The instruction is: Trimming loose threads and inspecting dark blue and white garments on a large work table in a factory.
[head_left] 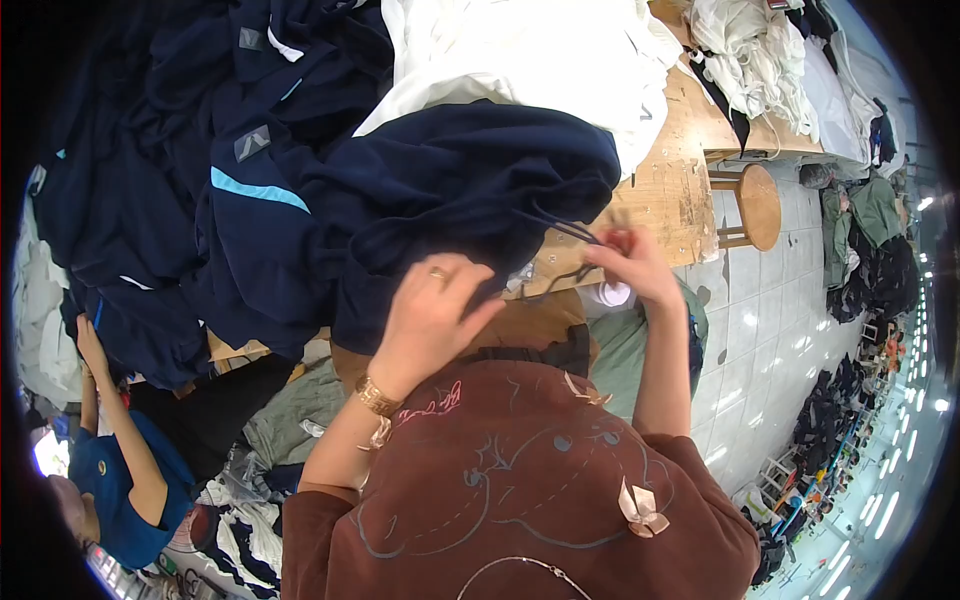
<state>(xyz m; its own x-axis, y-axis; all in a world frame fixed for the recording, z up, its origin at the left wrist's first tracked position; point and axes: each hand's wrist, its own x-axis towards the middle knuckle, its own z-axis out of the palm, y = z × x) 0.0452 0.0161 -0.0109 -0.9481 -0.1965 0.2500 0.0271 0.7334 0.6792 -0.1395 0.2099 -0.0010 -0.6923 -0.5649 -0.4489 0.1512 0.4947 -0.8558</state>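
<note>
Navy garment at table edge, dark cord in right hand, slip risk

Head view: main risk, the cord (570,230) pulling free of the right hand (622,252), since the grip looks to be fingertips only. Loose strands could also snag or twist, as they hang in bends under that hand. The navy garment (470,150) lies bunched at the near edge of the table (685,195); a hard tug could drag it off, or pull at the navy pile (160,180) crowding its left side.

Fingers: right ones look pinched together on the cord, blurred, exact contact unclear. Cord runs from them leftward to the garment's right part. Left hand (437,305) is loosely curled, thumb well apart from index, nothing seen between; garment lies just beyond and under those fingers, touching or not, can't tell.
</note>
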